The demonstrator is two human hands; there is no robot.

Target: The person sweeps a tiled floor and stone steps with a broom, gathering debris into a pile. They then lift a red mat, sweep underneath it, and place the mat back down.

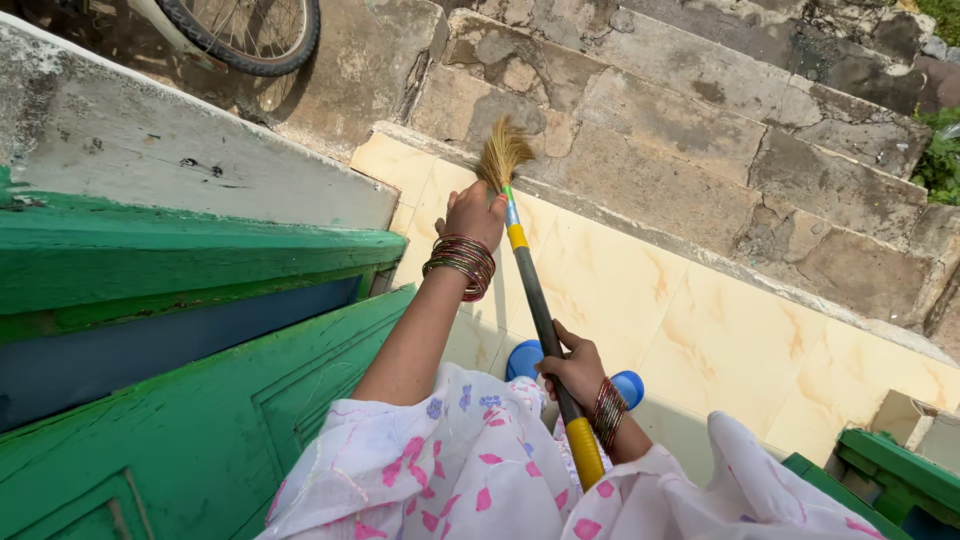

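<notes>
A broom (537, 305) with a dark shaft, yellow bands and straw bristles (502, 152) slants down to the far edge of the cream tiled step (690, 330). My left hand (474, 213), with red bangles at the wrist, grips the shaft low down, just behind the bristles. Higher up, above the yellow end, my right hand (577, 370) is closed around the shaft; it wears bangles too. The bristles rest where the tiles meet the stone paving (640, 120). My white, pink-flowered clothing fills the bottom of the view.
A green painted door (200, 420) and its frame stand close on the left under a grey wall ledge (150, 150). Blue footwear (525, 357) shows beneath the broom. A bicycle wheel (250, 35) is at the top left. Stone steps and plants lie to the right.
</notes>
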